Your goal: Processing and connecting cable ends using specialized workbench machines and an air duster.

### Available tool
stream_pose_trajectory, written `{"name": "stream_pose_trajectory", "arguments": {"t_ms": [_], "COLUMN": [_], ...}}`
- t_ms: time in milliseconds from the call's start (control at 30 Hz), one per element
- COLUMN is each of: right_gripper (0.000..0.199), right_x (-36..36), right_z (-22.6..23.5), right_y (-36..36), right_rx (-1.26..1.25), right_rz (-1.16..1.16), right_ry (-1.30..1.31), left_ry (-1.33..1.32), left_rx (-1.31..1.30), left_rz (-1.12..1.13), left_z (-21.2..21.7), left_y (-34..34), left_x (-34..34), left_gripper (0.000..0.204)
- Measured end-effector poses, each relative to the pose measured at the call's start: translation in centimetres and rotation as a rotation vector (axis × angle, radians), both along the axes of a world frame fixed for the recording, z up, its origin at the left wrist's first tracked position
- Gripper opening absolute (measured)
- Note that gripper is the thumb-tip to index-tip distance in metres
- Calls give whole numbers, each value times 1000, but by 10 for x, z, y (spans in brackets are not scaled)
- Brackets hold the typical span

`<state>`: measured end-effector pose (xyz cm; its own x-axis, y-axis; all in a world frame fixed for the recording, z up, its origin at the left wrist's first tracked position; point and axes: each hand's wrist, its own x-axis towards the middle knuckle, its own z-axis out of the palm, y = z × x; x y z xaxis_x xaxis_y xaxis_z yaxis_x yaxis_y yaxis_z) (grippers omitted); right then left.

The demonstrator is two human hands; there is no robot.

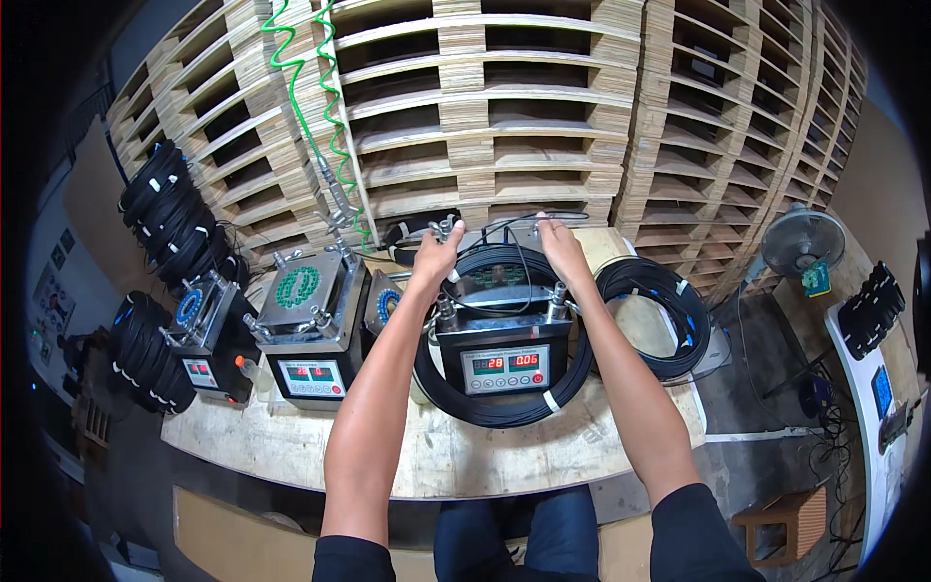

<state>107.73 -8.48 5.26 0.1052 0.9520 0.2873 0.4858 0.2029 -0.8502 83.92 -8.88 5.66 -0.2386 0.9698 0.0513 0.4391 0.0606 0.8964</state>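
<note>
In front of me stands a polishing machine (451,346) with a black body and a lit red digital panel. A coil of black cable (490,415) encircles it, and more cable loops lie across its top. My left hand (441,252) is closed on a metal clamp post (445,229) at the machine's far left corner. Over the far right corner, my right hand (561,244) has its fingers closed beside a thin black cable; what they grip is hidden. Two front clamp posts, one a metal knob (557,299), stand between my forearms.
To the left are a larger machine (312,335) with a ring of green connectors and a smaller machine (199,330). Stacked cable coils (165,218) stand beyond them. Another black coil (669,364) lies right. Wooden pallets (465,78) rise behind; green air hoses (291,73) hang down. A fan (802,242) stands right.
</note>
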Motion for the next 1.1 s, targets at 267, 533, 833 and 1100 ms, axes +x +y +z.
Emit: {"name": "stream_pose_trajectory", "arguments": {"t_ms": [267,533,833,1100], "right_gripper": [52,40,42,49], "right_x": [2,8,5,6], "right_z": [-2,-15,-11,-6], "right_y": [1,13,5,4], "right_rx": [-89,18,41,-101], "right_rz": [-81,-17,7,-77], "right_ry": [-101,-117,-51,-188], "left_ry": [-37,-48,42,-27], "left_rx": [-57,-54,-26,-75], "left_rz": [-64,-40,5,-32], "left_z": [1,12,-6,-6], "left_y": [7,-10,11,10], "left_x": [-5,7,-3,-4], "left_gripper": [98,103,96,95]}}
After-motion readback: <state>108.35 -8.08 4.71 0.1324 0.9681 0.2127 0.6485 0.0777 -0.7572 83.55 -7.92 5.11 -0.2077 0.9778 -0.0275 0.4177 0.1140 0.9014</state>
